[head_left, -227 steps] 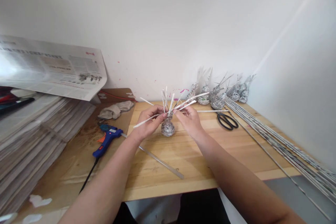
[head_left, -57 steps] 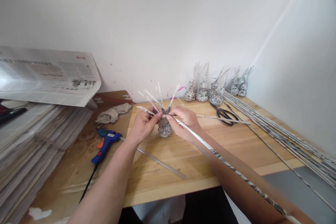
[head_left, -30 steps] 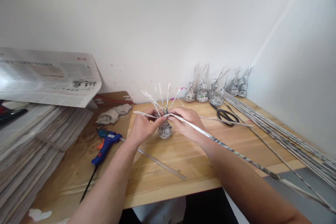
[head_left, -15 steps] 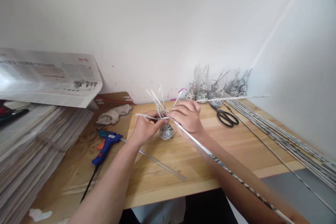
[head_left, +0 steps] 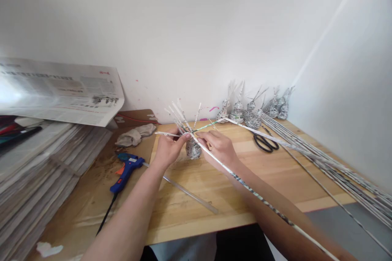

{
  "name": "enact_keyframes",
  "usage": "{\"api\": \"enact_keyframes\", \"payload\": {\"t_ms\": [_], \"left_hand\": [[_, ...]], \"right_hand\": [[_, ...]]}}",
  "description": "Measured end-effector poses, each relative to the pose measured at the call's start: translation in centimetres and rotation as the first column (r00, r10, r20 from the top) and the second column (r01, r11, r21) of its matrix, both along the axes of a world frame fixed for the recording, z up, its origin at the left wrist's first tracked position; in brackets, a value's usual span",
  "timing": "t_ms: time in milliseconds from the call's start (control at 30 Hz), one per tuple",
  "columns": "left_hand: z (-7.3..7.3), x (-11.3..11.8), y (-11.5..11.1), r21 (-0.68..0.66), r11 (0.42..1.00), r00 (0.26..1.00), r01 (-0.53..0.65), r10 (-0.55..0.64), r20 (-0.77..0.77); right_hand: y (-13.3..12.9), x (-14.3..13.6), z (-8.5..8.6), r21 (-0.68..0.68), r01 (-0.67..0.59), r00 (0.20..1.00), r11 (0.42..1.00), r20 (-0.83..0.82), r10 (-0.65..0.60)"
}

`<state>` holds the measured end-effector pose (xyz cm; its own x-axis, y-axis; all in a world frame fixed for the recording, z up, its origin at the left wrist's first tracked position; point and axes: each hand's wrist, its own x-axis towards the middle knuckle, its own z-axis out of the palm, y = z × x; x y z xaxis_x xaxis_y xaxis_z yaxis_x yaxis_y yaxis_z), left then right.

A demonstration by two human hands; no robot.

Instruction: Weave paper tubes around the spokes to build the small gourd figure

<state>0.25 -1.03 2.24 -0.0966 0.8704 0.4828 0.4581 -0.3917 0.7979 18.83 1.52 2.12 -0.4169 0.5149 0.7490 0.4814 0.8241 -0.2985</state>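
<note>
A small round piece woven from rolled newspaper (head_left: pixel 193 149) stands on the wooden table, with several paper tube ends (head_left: pixel 180 116) sticking up from its top. My left hand (head_left: pixel 169 147) is closed on the top of this piece, its thumb pressing where the tubes cross. My right hand (head_left: pixel 219 147) is beside it, fingers curled and tips close to the neck; what they pinch is hidden. One long paper tube (head_left: pixel 245 187) runs from the piece across my right forearm. A second, partly green tube (head_left: pixel 206 126) leads right and bends sharply near the wall.
Several finished-looking woven pieces (head_left: pixel 238 110) line the wall. Black-handled scissors (head_left: pixel 266 142) and a bundle of paper tubes (head_left: pixel 330 167) lie at the right. A blue glue gun (head_left: pixel 126 173) with a clear glue stick (head_left: pixel 191 195) is at the left, near stacked newspapers (head_left: pixel 61 167).
My right hand has lowered and drawn its fingers in. The second tube now shows its green part and bend, angling down to the right. My left hand has stayed on the piece.
</note>
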Motion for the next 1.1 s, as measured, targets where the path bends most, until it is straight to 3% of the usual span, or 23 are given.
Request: {"api": "enact_keyframes", "payload": {"t_ms": [200, 300, 400, 500, 667, 767, 867, 933, 1000, 1100], "left_hand": [[0.3, 0.4, -0.4, -0.028, 0.990, 0.988, 0.138, -0.139, -0.065], [0.4, 0.5, -0.5, -0.019, 0.985, 0.979, 0.170, -0.171, -0.109], [0.5, 0.6, -0.5, -0.020, 0.984, 0.978, 0.180, -0.181, -0.106], [0.7, 0.8, -0.7, -0.042, 0.983, 0.982, 0.180, -0.182, -0.054], [1.0, 0.9, -1.0, -0.044, 0.996, 0.994, 0.080, -0.083, -0.073], [1.1, 1.2, -1.2, -0.045, 0.999, 0.993, 0.030, -0.035, -0.115], [1.2, 1.4, -1.1, -0.047, 0.999, 0.991, 0.022, -0.028, -0.129], [1.1, 1.4, -1.0, -0.039, 0.999, 0.993, 0.007, -0.011, -0.116], [0.9, 1.2, -0.8, -0.028, 1.000, 0.994, -0.005, 0.002, -0.106], [0.7, 0.8, -0.6, -0.030, 1.000, 0.994, -0.007, 0.003, -0.111]], "right_hand": [[0.9, 0.1, -0.2, -0.253, -0.205, 0.943, 0.946, -0.308, 0.122], [1.3, -0.1, -0.4, -0.450, -0.385, 0.888, 0.806, -0.419, 0.190], [1.3, -0.4, -0.3, -0.572, -0.456, 0.832, 0.682, -0.547, 0.097], [1.0, -0.7, 0.1, -0.627, -0.476, 0.799, 0.617, -0.601, 0.007], [0.8, -1.0, 0.2, -0.665, -0.615, 0.723, 0.425, -0.690, -0.033], [0.7, -1.3, -0.2, -0.623, -0.683, 0.649, 0.380, -0.757, -0.075], [0.5, -1.5, -0.4, -0.563, -0.726, 0.584, 0.394, -0.808, -0.080], [0.4, -1.5, -0.4, -0.568, -0.692, 0.620, 0.446, -0.784, -0.036], [0.4, -1.4, -0.4, -0.577, -0.585, 0.713, 0.570, -0.701, 0.023], [0.4, -1.0, -0.7, -0.471, -0.323, 0.871, 0.821, -0.487, 0.063]]}}
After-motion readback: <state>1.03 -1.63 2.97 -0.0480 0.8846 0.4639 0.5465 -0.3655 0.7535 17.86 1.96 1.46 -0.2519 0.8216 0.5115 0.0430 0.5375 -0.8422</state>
